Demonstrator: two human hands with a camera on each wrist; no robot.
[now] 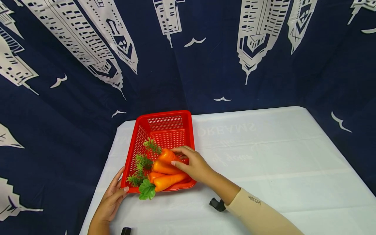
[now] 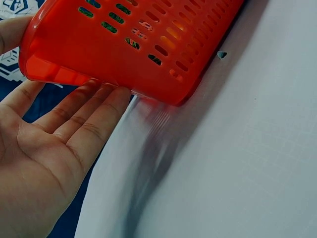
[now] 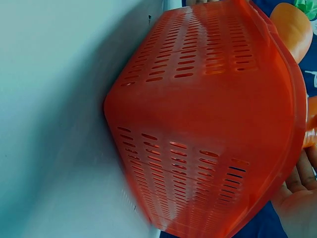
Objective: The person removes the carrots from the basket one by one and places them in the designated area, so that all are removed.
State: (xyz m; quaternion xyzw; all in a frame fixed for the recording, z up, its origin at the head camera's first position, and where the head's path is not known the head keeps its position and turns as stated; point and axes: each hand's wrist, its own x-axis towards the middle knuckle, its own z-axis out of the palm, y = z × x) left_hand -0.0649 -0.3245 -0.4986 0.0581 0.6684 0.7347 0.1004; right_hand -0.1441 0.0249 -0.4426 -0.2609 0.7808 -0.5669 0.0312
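Right hand (image 1: 196, 165): grip pinches the top carrot (image 1: 167, 156), thumb on the near side, fingers over the far side. That carrot is inside the red basket (image 1: 165, 133), a bit left of and below frame centre. Left hand (image 1: 110, 197): grip pinches the basket at its lower-left corner, thumb at the rim. Left wrist view adds what head view hides: fingers (image 2: 89, 129) reach under the rim along the outer wall, green showing through the slots. Right wrist view is mostly basket exterior; orange only at the right edge.

Edges: far rim is near the table's (image 1: 279, 169) far edge, navy cloth (image 1: 182, 78) behind. Narrow table strip to the left, wide stretch to the right. Black object (image 1: 217, 204) near the right wrist.

Axis: top carrot slants down-right, fronds (image 1: 151, 146) upper left, tip hidden by the hand. Lowest carrot (image 1: 170, 181) narrows rightward, slightly up. Broad green leaf (image 1: 147, 189) overhangs the near rim.
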